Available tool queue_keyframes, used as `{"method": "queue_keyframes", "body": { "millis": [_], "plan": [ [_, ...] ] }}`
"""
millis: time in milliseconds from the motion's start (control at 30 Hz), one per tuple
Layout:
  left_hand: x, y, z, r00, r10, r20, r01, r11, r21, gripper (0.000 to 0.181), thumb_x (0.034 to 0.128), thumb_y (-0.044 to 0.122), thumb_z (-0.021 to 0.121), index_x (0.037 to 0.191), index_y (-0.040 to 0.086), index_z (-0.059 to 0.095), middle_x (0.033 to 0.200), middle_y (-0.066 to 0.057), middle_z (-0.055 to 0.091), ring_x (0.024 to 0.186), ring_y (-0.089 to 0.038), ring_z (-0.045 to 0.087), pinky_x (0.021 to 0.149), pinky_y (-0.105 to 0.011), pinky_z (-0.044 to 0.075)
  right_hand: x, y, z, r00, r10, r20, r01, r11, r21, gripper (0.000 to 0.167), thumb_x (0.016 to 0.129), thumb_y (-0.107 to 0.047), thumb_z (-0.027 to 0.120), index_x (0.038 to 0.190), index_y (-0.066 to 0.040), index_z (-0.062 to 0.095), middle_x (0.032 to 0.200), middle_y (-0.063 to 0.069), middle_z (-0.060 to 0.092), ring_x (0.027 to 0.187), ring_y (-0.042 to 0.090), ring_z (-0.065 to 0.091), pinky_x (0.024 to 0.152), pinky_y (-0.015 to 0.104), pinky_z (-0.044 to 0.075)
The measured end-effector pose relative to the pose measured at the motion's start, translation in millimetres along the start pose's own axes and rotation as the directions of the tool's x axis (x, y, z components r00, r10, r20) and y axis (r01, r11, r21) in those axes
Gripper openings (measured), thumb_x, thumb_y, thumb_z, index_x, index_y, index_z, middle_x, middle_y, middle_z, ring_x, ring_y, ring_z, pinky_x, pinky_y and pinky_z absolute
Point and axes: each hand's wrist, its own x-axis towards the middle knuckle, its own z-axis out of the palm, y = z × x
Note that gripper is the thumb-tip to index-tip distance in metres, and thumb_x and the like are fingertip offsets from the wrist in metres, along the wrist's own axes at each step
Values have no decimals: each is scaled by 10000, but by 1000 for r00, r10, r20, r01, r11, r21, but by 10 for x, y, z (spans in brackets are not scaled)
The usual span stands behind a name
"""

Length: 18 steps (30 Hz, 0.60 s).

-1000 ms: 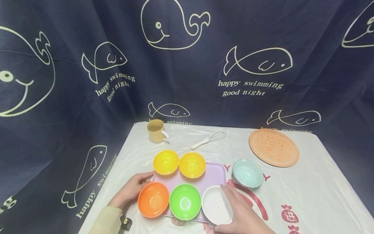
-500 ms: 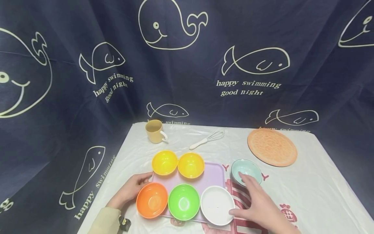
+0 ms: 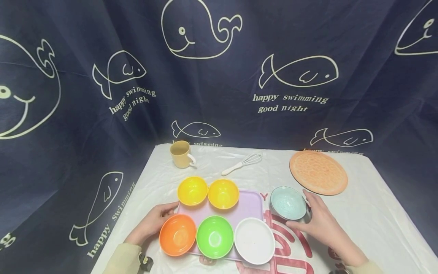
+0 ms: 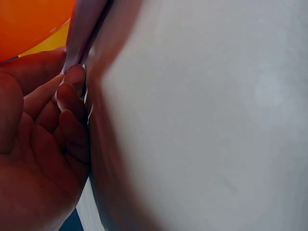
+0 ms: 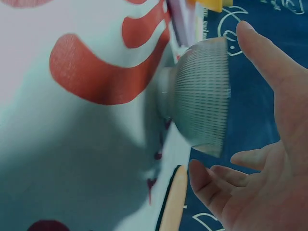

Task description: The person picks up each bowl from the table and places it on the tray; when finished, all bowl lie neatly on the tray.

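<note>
In the head view my left hand [image 3: 153, 222] is at the left edge of the lilac tray [image 3: 251, 203], beside the orange bowl [image 3: 178, 234]. The left wrist view shows its fingers [image 4: 72, 96] curled against the tray's edge. My right hand [image 3: 319, 219] is spread around the right side of a pale teal bowl [image 3: 288, 203]. In the right wrist view a gap shows between its fingers and the ribbed bowl [image 5: 202, 94]. The front row on the tray continues with a green bowl [image 3: 215, 236] and a white bowl [image 3: 254, 240]. Two yellow bowls [image 3: 192, 191] sit behind.
At the back left stands a tan mug [image 3: 180, 154] with a white handle. A whisk [image 3: 241, 164] lies behind the tray. A round orange-brown board [image 3: 319, 172] lies at the back right. The white tablecloth [image 3: 373, 213] has red prints.
My right hand has let go of the white bowl and moved right, over to the teal bowl's right side. The left hand stays at the tray's edge.
</note>
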Motion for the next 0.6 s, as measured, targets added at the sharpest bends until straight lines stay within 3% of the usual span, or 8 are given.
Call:
{"method": "queue_keyframes", "body": {
  "millis": [133, 433, 600],
  "plan": [
    [-2, -5, -4, 1000, -4, 4, 4, 1000, -6, 471, 986, 160, 714, 1448, 111, 635, 807, -44, 611, 717, -205, 562, 671, -299, 486, 120, 40, 63, 1000, 7, 17, -8, 1000, 21, 1329, 657, -591, 950, 1554, 129, 285, 1526, 380, 336, 1374, 570, 370, 1037, 736, 349],
    [4, 0, -7, 1000, -1, 2, 1, 1000, 1, 477, 975, 147, 721, 1445, 133, 643, 800, -41, 598, 725, -210, 555, 670, -303, 473, 243, 29, 159, 997, -4, 75, 1, 999, 36, 1327, 664, -613, 936, 1557, 123, 288, 1503, 360, 368, 1334, 542, 433, 1016, 718, 395],
    [-1, 3, -11, 1000, -6, 2, 6, 1000, 13, 480, 974, 155, 725, 1446, 134, 642, 797, -35, 591, 734, -210, 551, 692, -310, 467, 266, 19, 188, 998, -20, 67, 18, 999, 28, 1294, 664, -572, 949, 1534, 142, 310, 1452, 362, 407, 1275, 535, 490, 999, 702, 424]
  ]
}}
